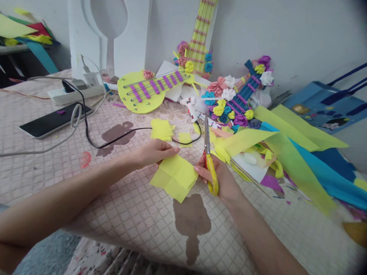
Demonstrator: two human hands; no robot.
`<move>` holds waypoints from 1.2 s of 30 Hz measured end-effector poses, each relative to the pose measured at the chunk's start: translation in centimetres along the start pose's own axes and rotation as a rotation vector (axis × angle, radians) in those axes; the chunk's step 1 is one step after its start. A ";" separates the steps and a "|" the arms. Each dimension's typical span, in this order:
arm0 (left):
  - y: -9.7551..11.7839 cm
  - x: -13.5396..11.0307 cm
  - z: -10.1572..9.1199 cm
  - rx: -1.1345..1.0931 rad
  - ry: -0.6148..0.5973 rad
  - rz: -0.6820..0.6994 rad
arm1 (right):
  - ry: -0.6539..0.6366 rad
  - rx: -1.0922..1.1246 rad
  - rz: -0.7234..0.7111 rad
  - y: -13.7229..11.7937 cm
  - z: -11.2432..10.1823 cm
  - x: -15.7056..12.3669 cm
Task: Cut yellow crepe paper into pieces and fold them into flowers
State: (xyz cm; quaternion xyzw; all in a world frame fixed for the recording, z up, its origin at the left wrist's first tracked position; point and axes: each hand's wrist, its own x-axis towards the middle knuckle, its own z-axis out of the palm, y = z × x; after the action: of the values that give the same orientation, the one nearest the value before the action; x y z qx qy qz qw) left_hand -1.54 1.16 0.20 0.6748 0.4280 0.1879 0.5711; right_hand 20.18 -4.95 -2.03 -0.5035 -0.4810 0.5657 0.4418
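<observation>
My left hand [158,152] pinches the upper left edge of some yellow crepe paper [175,175], layered in overlapping pieces. In my right hand [221,175] are scissors [211,171] with yellow handles, their blades pointing away from me and close together. The thumb and fingers of that hand also meet the right corner of the paper. Just beyond, a small stack of yellow paper squares [162,129] lies on the table, with one more yellow piece [185,138] beside it. A white glue gun [191,107] stands behind them, its black cord running left.
Paper guitars, one yellow [143,91] and one blue [244,93], rest at the back among paper flowers. Long yellow strips [304,167] and a blue strip [330,172] spread over the right side. A phone [55,119], cables and a power strip [76,92] lie left.
</observation>
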 end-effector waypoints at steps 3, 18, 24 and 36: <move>-0.2 0.1 -0.4 0.019 0.001 -0.002 | 0.013 -0.029 -0.006 -0.1 0.0 0.0; -0.6 0.6 -1.3 -0.170 -0.093 -0.048 | 0.017 -0.062 -0.052 0.3 -0.6 0.2; -0.5 0.4 -0.3 -0.149 -0.102 -0.038 | -0.005 -0.074 -0.031 -0.4 0.1 -0.3; -0.5 0.3 0.4 -0.304 -0.053 -0.068 | 0.054 -0.087 -0.060 -0.9 0.3 -0.4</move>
State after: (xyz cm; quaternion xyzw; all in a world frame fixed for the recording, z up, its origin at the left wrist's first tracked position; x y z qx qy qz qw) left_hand -1.24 1.17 -0.43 0.5706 0.4021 0.2129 0.6837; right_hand 19.96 -5.28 -1.07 -0.5226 -0.5078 0.5168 0.4494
